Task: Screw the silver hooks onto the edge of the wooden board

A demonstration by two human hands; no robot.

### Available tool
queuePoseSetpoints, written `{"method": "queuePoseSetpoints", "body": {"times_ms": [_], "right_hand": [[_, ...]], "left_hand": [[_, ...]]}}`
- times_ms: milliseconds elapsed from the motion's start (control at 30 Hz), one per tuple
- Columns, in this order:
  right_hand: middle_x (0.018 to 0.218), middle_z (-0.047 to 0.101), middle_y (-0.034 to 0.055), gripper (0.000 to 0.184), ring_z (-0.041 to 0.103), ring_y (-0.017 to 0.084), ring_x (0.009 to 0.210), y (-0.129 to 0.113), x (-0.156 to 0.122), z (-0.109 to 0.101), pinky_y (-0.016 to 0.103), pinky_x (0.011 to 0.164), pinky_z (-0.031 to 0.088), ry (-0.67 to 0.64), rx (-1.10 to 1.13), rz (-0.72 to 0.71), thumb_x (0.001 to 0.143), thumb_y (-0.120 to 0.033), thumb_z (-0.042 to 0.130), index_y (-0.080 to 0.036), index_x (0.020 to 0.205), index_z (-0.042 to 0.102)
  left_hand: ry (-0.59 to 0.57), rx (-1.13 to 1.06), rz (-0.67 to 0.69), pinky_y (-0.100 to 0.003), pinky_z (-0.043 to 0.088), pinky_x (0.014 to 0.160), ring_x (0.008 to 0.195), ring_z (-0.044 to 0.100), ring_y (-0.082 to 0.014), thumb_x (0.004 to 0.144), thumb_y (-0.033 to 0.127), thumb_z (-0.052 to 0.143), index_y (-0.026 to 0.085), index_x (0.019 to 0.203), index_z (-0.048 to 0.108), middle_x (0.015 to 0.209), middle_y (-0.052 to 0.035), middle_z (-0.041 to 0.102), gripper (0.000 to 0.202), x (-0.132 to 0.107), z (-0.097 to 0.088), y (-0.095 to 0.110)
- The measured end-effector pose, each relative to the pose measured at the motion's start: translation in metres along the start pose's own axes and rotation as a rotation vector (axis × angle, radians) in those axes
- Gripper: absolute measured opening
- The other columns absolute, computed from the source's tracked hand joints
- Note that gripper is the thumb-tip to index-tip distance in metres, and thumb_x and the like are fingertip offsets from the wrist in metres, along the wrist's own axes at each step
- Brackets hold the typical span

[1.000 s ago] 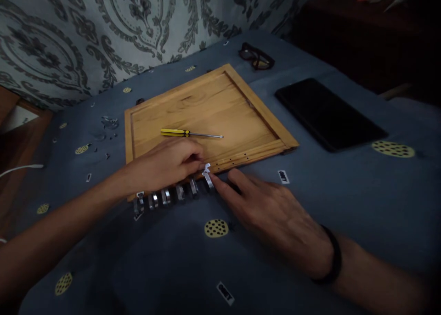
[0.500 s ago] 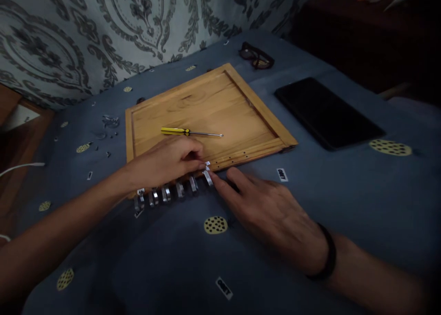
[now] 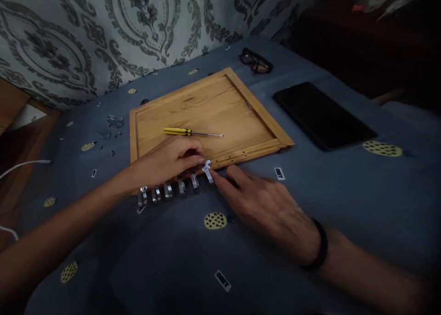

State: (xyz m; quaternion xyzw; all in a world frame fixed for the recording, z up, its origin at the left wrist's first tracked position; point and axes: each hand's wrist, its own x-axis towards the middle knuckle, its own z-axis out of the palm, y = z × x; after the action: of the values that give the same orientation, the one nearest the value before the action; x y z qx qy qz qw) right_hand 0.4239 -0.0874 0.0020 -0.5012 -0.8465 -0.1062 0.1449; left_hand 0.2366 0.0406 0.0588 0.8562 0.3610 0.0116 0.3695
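A shiny metal hook (image 3: pixel 208 172) lies against the near edge of a framed wooden board (image 3: pixel 193 108). Bent over that edge, my left hand (image 3: pixel 172 156) has thumb and index finger pinched together beside the hook's top; anything between the tips is too small to make out. From the right, my right hand (image 3: pixel 265 209) steadies the hook's lower part with its index fingertip, the other fingers curled in. Several similar metal hooks (image 3: pixel 182 185) hang in a row along the edge to the left. Small dark holes run along the frame to the right.
A yellow-handled screwdriver (image 3: pixel 177 131) rests on the board. Loose small metal pieces (image 3: pixel 115 120) lie on the blue patterned cloth (image 3: pixel 165 264) at left. A black tablet-like slab (image 3: pixel 324 115) and dark-framed glasses (image 3: pixel 255 61) are at right. A white cable (image 3: pixel 27 163) enters from the left.
My left fingertips have drawn slightly back from the hook, showing more of its top. My right fingertip stays against it. The whole view has shifted slightly.
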Motion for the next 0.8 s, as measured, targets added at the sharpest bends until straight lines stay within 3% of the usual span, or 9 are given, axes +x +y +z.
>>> {"method": "queuePoseSetpoints", "body": {"times_ms": [133,233,333,500,800], "right_hand": [[0.081,0.064,0.0028,0.04,0.054,0.012,0.059,0.0,-0.001,0.0,0.029,0.051,0.037,0.011,-0.002,0.001,0.095,-0.003,0.048,-0.016,0.128,0.067],[0.082,0.064,0.0028,0.036,0.056,0.013,0.06,0.0,-0.001,0.001,0.029,0.051,0.037,0.023,0.008,-0.005,0.095,-0.006,0.05,-0.015,0.126,0.067],[0.079,0.063,0.002,0.033,0.054,0.012,0.057,-0.001,0.0,0.001,0.028,0.051,0.037,0.055,0.013,-0.012,0.097,-0.008,0.05,-0.015,0.123,0.069],[0.078,0.063,0.002,0.033,0.054,0.012,0.058,-0.001,0.0,0.001,0.028,0.052,0.037,0.049,0.0,-0.002,0.097,-0.009,0.05,-0.015,0.125,0.068],[0.077,0.061,0.0021,0.036,0.05,0.012,0.056,-0.001,-0.001,0.002,0.028,0.052,0.036,0.025,-0.003,-0.007,0.098,-0.008,0.044,-0.015,0.125,0.067]], "left_hand": [[0.065,0.057,0.015,-0.028,0.045,0.068,0.077,0.063,-0.0152,0.099,0.039,0.054,0.018,0.097,0.067,0.088,-0.0013,0.07,0.025,-0.017,0.002,0.007],[0.211,0.242,0.034,-0.035,0.048,0.083,0.098,0.064,-0.0225,0.094,0.049,0.067,0.018,0.105,0.068,0.105,-0.0053,0.07,0.033,-0.03,0.013,0.013],[0.272,0.469,0.031,-0.045,0.047,0.096,0.114,0.058,-0.0301,0.087,0.048,0.077,0.017,0.106,0.068,0.115,-0.0087,0.068,0.038,-0.037,0.026,0.018],[0.269,0.631,0.004,-0.05,0.044,0.103,0.117,0.056,-0.0325,0.087,0.045,0.077,0.017,0.108,0.069,0.115,-0.009,0.069,0.036,-0.036,0.041,0.026],[0.3,0.655,-0.019,-0.048,0.045,0.098,0.114,0.056,-0.0323,0.091,0.046,0.073,0.017,0.108,0.07,0.114,-0.0089,0.07,0.034,-0.034,0.049,0.025]]}}
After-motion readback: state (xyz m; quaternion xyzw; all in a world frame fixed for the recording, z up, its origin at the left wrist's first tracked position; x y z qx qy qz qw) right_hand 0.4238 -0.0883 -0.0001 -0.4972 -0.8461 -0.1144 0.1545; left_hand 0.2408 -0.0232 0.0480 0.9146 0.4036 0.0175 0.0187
